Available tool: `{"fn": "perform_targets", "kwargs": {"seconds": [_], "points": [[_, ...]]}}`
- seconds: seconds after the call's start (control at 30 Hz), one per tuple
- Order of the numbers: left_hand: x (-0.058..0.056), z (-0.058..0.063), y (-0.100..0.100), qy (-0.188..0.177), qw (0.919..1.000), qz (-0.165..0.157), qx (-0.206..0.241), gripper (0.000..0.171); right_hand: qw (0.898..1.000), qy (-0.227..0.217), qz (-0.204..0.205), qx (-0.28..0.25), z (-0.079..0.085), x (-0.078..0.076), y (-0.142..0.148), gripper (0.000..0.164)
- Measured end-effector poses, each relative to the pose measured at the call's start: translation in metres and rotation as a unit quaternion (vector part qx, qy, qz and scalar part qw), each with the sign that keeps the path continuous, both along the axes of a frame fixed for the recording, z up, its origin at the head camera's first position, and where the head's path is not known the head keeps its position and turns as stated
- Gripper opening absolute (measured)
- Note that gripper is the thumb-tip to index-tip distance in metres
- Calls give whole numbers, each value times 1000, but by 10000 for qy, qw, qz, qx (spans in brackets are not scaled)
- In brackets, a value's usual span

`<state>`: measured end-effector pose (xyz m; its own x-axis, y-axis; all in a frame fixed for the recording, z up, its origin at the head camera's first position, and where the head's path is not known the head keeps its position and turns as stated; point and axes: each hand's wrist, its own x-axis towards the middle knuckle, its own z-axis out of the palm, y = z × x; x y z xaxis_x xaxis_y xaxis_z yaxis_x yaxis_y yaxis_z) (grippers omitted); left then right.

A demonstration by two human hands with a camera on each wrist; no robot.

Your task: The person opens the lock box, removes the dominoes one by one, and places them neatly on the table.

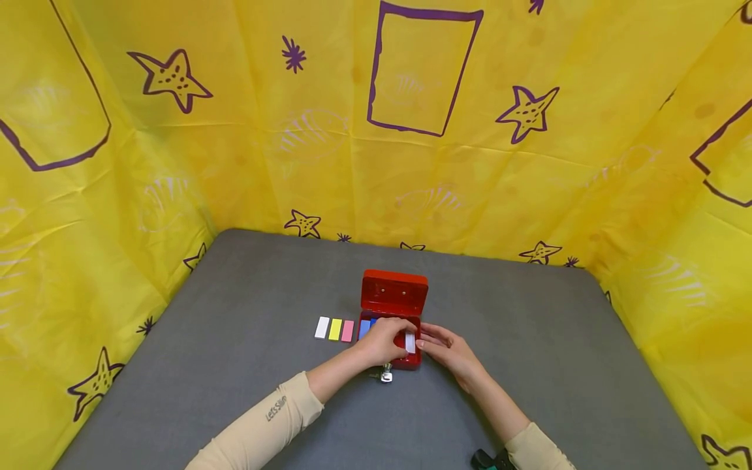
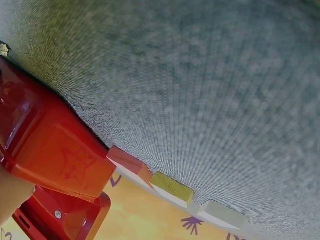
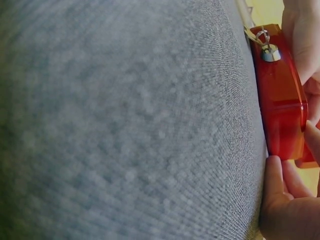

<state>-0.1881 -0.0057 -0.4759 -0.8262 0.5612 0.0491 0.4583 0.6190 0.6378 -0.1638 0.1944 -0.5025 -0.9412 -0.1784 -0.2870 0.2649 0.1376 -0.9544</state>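
A red metal cash box (image 1: 404, 363) stands on the grey table with its lid (image 1: 395, 292) raised. My left hand (image 1: 382, 343) reaches into it, thumb and fingers at the two ends of a white block (image 1: 410, 342) by the right wall. A blue block (image 1: 365, 328) lies at the left inside the box; my left hand hides much of the interior. My right hand (image 1: 455, 356) steadies the box's right side, fingers against the outer wall and thumb near the rim. In the right wrist view its fingers (image 3: 274, 177) touch the wall low down.
Left of the box, pink (image 1: 348, 331), yellow (image 1: 335, 329) and white (image 1: 321, 327) blocks lie in a row. Keys (image 1: 386, 375) hang from the front lock. A dark object (image 1: 490, 459) sits at the table's near edge. Yellow patterned cloth (image 1: 329, 163) surrounds the table.
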Motion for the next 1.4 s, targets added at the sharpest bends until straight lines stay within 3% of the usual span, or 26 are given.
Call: {"fn": "perform_targets", "kwargs": {"seconds": [0.53,0.67,0.97,1.4], "points": [[-2,2,-9,-155,9987,-43,479,42,10000,-26,7,-68,0,0,0,57],[-1,4,-12,-427,9966,-10,700,43,9999,-48,10,-102,0,-1,0,57],[-1,4,-17,-1082,9835,91,1445,44,9999,-50,24,-116,-1,-1,0,57],[0,10,-21,-1336,9671,284,2145,44,9999,-48,88,-37,2,-1,0,58]]}}
